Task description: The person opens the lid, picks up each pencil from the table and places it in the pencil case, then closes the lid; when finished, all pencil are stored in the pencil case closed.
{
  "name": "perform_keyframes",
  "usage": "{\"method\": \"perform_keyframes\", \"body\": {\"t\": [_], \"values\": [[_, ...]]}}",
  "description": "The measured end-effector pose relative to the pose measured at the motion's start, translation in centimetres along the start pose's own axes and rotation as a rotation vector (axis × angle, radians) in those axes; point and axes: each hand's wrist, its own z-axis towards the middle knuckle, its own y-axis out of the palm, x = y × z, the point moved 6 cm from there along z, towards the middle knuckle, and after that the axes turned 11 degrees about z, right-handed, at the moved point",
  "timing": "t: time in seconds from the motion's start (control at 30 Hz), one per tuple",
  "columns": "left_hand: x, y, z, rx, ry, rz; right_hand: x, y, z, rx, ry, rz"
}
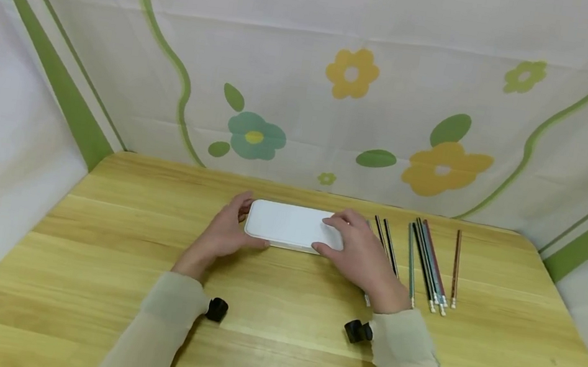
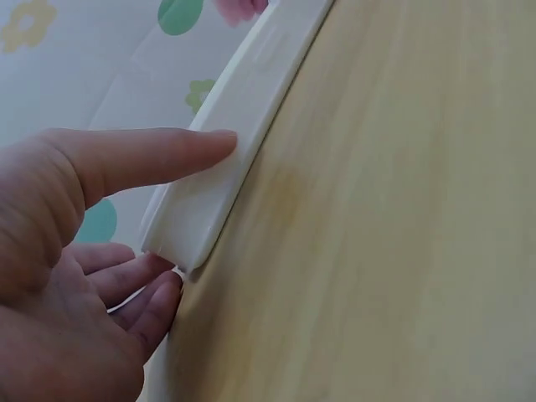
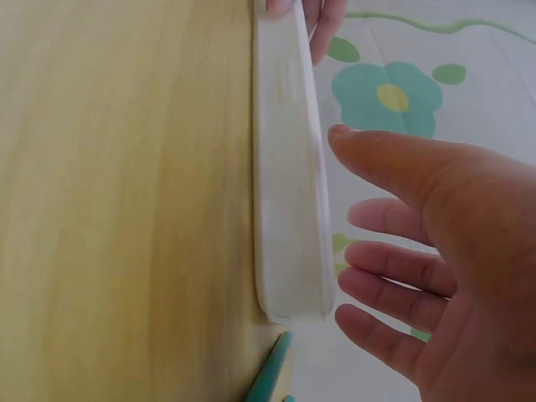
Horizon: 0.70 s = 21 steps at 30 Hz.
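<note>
The head view shows a closed white case (image 1: 288, 223) lying flat on the wood-grained table (image 1: 274, 362), near its back edge and between a person's two hands. The left hand (image 1: 228, 230) holds the left end of the case: its thumb lies straight along the near side, while the other fingers bend around the end. The right hand (image 1: 363, 253) arches over the right end with thumb and fingers spread apart; the right wrist view shows a gap between that thumb and the case, and I cannot tell whether any other fingertip touches the lid. To the right of the case, two black pencils (image 1: 391, 247) lie partly hidden by the right hand. Beyond them come a teal pencil (image 1: 411, 266), a close bunch of dark pencils with a red pencil (image 1: 435, 261), and, apart at the far right, a brown pencil (image 1: 456, 269), its white eraser end nearest the person. Light sleeves (image 1: 155, 327) cover the forearms. A pale curtain (image 1: 289, 57) printed with flowers hangs behind the table.
</note>
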Motion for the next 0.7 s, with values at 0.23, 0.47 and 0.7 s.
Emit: {"method": "perform_keyframes", "body": {"t": [0.23,0.47,0.7], "values": [[0.32,0.07,0.45,-0.022,0.018,0.035,0.31,0.56,-0.23,-0.003,-0.025,-0.046],[-0.12,-0.04,0.86,-0.05,0.007,-0.054,0.3,0.79,-0.21,-0.02,-0.006,-0.034],[-0.48,-0.84,1.1,-0.126,0.018,-0.113,0.1,0.85,-0.07,-0.004,-0.036,-0.055]]}}
